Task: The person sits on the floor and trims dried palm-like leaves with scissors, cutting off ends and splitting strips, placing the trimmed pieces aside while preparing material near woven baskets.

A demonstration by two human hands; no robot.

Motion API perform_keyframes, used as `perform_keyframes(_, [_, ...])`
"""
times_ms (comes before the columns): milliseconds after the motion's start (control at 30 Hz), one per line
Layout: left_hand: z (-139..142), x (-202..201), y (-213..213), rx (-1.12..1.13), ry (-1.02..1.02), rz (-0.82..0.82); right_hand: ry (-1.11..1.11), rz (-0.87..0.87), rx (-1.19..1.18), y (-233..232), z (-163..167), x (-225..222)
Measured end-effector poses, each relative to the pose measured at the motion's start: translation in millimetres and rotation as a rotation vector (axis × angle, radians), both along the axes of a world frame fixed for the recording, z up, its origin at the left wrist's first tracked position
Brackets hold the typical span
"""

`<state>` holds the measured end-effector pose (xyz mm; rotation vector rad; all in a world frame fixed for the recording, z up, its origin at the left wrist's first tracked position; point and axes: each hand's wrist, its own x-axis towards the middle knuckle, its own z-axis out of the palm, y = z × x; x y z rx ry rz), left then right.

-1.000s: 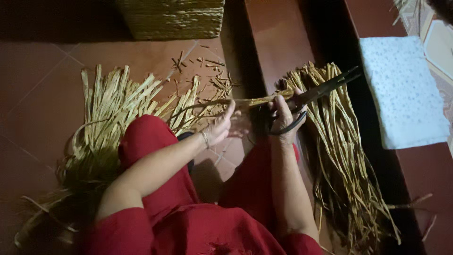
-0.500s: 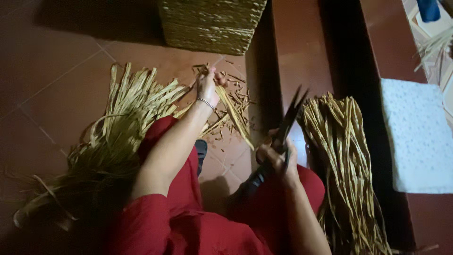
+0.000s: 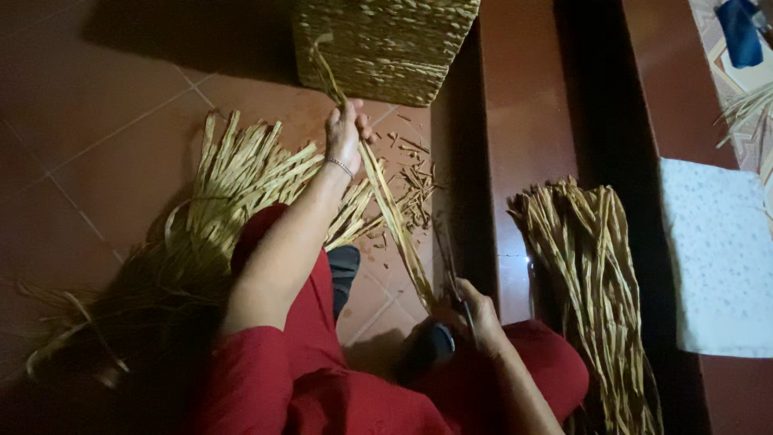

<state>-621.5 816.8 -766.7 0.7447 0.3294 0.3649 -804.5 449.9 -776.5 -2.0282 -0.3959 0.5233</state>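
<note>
L hand (image 3: pixel 345 135) is pinching one long flat dried strip (image 3: pixel 386 201), fingers closed on its upper part, arm stretched fwd w/ a thin bracelet at the wrist. The strip is running diagonally down to the R hand (image 3: pixel 475 318), which is gripping dark scissors (image 3: pixel 451 278), blades pointing up along the strip's lower end; can't tell if blades are apart. Strip is pale straw-yellow, ribbon-like, papery. Behind L hand is sitting a woven basket (image 3: pixel 386 44), coarse plaited texture. Fanned bundle of same strips (image 3: pixel 233 185) is lying on glossy red-brown tiles at left; small offcuts (image 3: pixel 415 181) are scattered nearby. Second bundle (image 3: pixel 592 274), straighter, is lying at right beside a white speckled cloth (image 3: pixel 721 258).
</note>
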Motion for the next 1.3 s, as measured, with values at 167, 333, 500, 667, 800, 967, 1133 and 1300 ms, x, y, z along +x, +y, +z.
perform_keyframes(167, [0.6, 1.2, 11.3, 0.087, -0.013, -0.004, 0.007, 0.065, 0.022, 3.1, 1.4, -8.2])
perform_keyframes(333, [3.6, -0.2, 19.8, 0.076, -0.069, -0.048, 0.534, -0.264, 0.059, 9.7, -24.8, -7.8])
perform_keyframes(500, [16.5, -10.6, 6.9, 0.361, 0.006, -0.127, 0.683, -0.445, 0.209, 18.4, -24.3, -8.8])
perform_keyframes(667, [40.4, -30.9, -17.9, 0.502, -0.004, -0.288, -0.196, -0.071, -0.405, 18.0, -1.7, -10.3])
perform_keyframes(800, [51.2, -50.7, -32.1, 0.538, -0.092, -0.490, -0.031, -0.218, -0.508, 14.9, 7.3, -2.7])
perform_keyframes(967, [55.4, -72.3, -50.3, 0.499, -0.083, -0.694, -0.204, -0.172, 0.216, 13.1, 9.4, -0.1])
perform_keyframes(1133, [60.1, -89.3, -74.8, 0.407, -0.082, -0.818, 0.058, -0.428, 0.377, 17.6, 15.9, 6.1])
perform_keyframes(1300, [62.6, -101.2, -90.9, 0.383, -0.051, -0.922, 0.073, -0.325, 0.623, 12.3, 24.5, 14.0])
